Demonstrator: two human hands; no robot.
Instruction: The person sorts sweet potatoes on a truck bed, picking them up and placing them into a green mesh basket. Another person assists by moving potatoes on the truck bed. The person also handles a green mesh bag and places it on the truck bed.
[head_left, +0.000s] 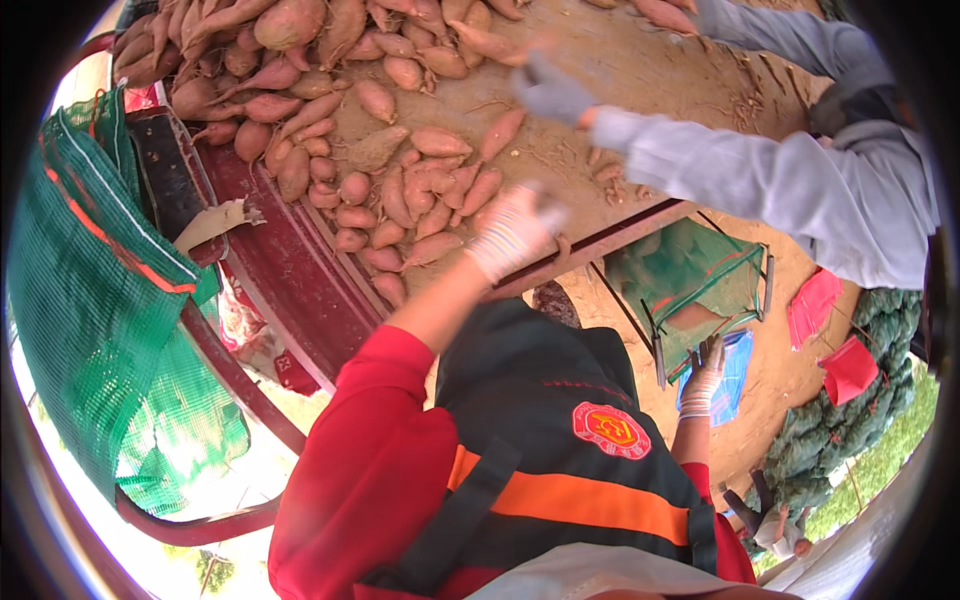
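Observation:
My left hand (517, 229), in a glove with a striped cuff, is blurred over the near edge of a soil-covered table (637, 82). Loose reddish sweet potatoes (427, 187) lie just beyond it; whether its fingers hold one cannot be told. My right hand (703, 375), gloved with dark fingers, is beside the rim of a green mesh bag (660, 262) hung open on a metal frame below the table edge. Its fingers look apart, with nothing visible in them. A brownish sweet potato (690, 315) shows inside the bag.
A larger heap of sweet potatoes (292, 30) fills the far left. Another person's grey-gloved hand (551, 94) reaches over the table from the right. Green netting (97, 300) hangs over a dark red metal rail (240, 390) at left. Red bags (847, 367) hang at right.

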